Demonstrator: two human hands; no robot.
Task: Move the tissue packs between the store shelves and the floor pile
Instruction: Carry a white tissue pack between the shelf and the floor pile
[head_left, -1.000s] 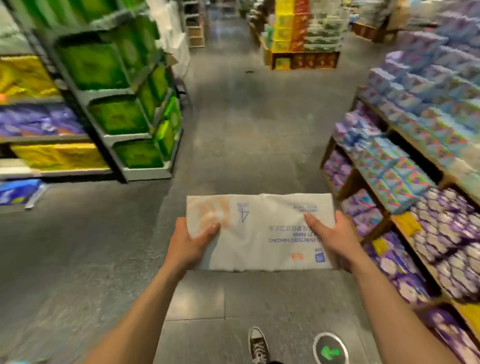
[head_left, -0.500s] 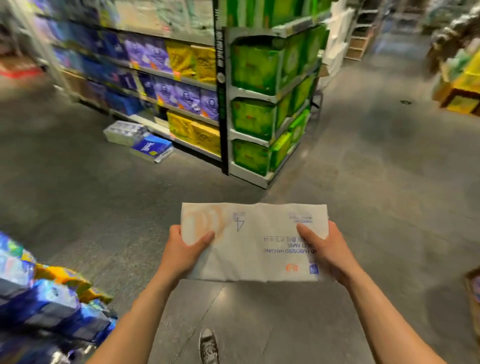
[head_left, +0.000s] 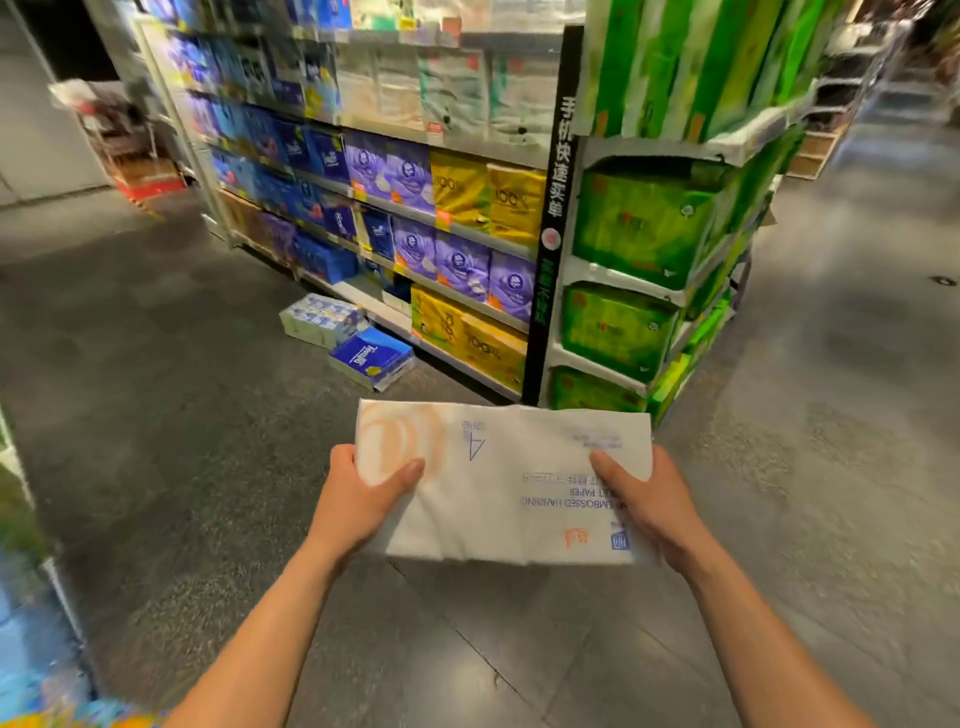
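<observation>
Above the grey stone floor (head_left: 182, 467), a flat white plastic-wrapped tissue pack (head_left: 511, 483) with an orange swirl and blue print is held level in front of the person. The left hand (head_left: 358, 499) grips its left end, thumb curled over the top face; the right hand (head_left: 644, 501) grips the right end the same way. Ahead stands a tall store shelf (head_left: 405, 208) stocked with blue, purple and yellow packs, with a green-packed end rack (head_left: 639, 291) beside it. On the floor just before the shelf lie a pale green-and-blue pack (head_left: 317, 319) and a blue pack (head_left: 371, 356), touching each other.
</observation>
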